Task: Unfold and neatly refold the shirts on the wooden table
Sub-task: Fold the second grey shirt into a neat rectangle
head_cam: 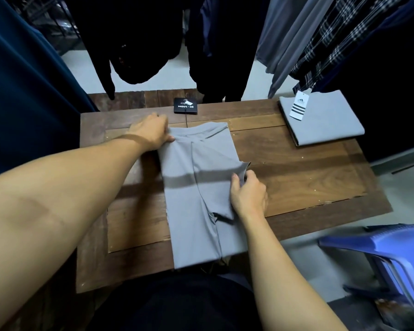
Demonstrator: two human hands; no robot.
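Note:
A grey shirt [196, 192] lies lengthwise on the wooden table [308, 177], folded into a long narrow strip whose near end hangs over the table's front edge. My left hand [151, 132] grips the shirt's far left corner near the collar. My right hand [247, 192] pinches the folded right edge of the shirt at its middle. A black hang tag [185, 105] on a thin string lies just beyond the collar. A second grey shirt [325, 123], neatly folded with a white striped tag [298, 108] on it, sits at the table's far right corner.
Dark garments hang beyond the table's far edge, and grey and plaid shirts [320, 44] hang at the upper right. A blue cloth [22, 91] hangs at the left. A blue plastic stool [392, 259] stands to the right of the table's near corner.

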